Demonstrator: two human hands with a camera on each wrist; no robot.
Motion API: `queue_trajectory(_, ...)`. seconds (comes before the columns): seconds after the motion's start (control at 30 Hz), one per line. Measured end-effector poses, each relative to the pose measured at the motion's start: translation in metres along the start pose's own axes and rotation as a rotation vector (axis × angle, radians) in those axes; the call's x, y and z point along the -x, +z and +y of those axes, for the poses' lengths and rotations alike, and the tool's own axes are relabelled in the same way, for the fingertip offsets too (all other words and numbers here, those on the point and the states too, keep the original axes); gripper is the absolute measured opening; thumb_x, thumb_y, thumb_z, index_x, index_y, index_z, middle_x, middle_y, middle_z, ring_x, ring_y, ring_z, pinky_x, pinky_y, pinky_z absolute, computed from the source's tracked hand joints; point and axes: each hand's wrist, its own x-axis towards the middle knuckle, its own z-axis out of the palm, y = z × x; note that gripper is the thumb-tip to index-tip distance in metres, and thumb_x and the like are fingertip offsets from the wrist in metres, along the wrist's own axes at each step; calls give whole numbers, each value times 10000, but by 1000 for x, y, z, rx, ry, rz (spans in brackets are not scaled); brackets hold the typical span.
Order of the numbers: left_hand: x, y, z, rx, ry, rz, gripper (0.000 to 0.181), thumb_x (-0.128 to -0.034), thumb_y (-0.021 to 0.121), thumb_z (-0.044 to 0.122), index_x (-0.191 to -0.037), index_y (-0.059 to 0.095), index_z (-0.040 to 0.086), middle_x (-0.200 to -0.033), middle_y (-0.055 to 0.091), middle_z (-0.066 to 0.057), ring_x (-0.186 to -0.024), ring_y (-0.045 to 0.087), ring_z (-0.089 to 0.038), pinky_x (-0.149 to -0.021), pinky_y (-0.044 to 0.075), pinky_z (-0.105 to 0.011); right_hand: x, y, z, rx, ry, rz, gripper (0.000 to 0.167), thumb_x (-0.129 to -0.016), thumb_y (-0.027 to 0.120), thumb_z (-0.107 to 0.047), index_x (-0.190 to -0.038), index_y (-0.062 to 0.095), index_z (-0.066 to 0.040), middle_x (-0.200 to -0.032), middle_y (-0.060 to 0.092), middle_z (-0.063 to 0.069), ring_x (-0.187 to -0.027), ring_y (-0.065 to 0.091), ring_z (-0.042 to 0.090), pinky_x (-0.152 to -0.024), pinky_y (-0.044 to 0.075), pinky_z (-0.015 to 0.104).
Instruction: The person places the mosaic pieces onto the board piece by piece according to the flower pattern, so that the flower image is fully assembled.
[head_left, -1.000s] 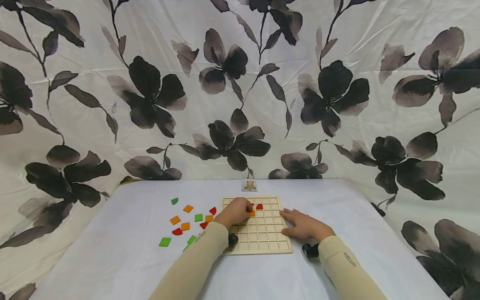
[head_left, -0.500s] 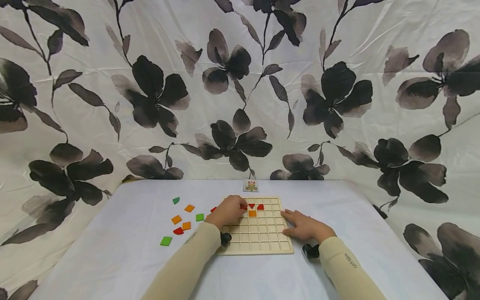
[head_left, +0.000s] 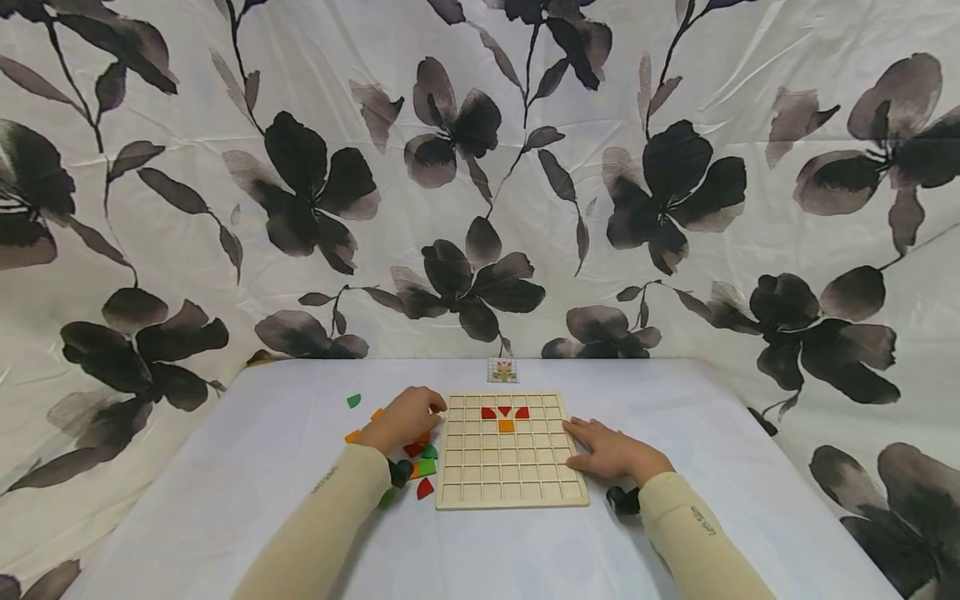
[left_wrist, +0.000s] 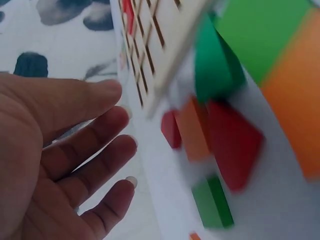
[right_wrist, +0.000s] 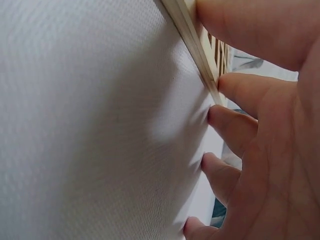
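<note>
A wooden grid board [head_left: 512, 475] lies on the white table. Two red quarter-round pieces [head_left: 488, 413], a small red triangle [head_left: 504, 412] between them and an orange square [head_left: 506, 426] below sit in its upper cells. My left hand [head_left: 401, 419] hovers off the board's left edge, over loose pieces; in the left wrist view its relaxed fingers [left_wrist: 107, 160] hold nothing. Near it lie a dark green piece [left_wrist: 215, 65], a red piece [left_wrist: 235, 145] and a green block [left_wrist: 212, 202]. My right hand [head_left: 618, 450] rests at the board's right edge, thumb and index finger touching it.
A small card with a coloured grid pattern [head_left: 502, 371] lies behind the board. A green quarter-round piece [head_left: 354, 401] is at the far left of the loose pieces, some hidden under my left arm. A flower-print cloth [head_left: 480, 167] hangs behind the table.
My left hand has drawn back leftward from the board's upper cells to the loose pieces, leaving a red quarter-round piece in the row. My right hand has stayed at the right edge.
</note>
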Motion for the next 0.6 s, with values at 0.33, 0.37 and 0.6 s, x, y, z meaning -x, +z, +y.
queue_trajectory(0.33, 9, 0, -25, 36, -57, -72, 208, -823, 724, 146, -1024, 717, 91, -971, 677, -29, -768, 572, -155, -791, 531, -329, 3, 0, -1, 2, -11, 8, 694, -922, 596, -414, -1511, 337, -152, -1586, 285, 98, -1467, 203, 401, -1111, 195, 664)
queue_trajectory(0.37, 10, -1, -26, 28, -53, -73, 218, -826, 727, 148, -1034, 718, 83, -981, 684, -34, -773, 575, -155, -806, 531, -339, 4, 0, -2, 0, -12, 8, 695, -922, 598, -411, -1511, 337, -150, -1586, 285, 101, -1466, 203, 403, -1111, 195, 663)
queue_trajectory(0.6, 16, 0, -26, -5, -45, -81, 247, -841, 715, 145, -1074, 699, 64, -1001, 682, -35, -810, 573, -154, -834, 524, -366, 6, -2, -4, -5, -9, 8, 699, -924, 600, -406, -1514, 329, -149, -1589, 277, 100, -1470, 193, 400, -1119, 191, 653)
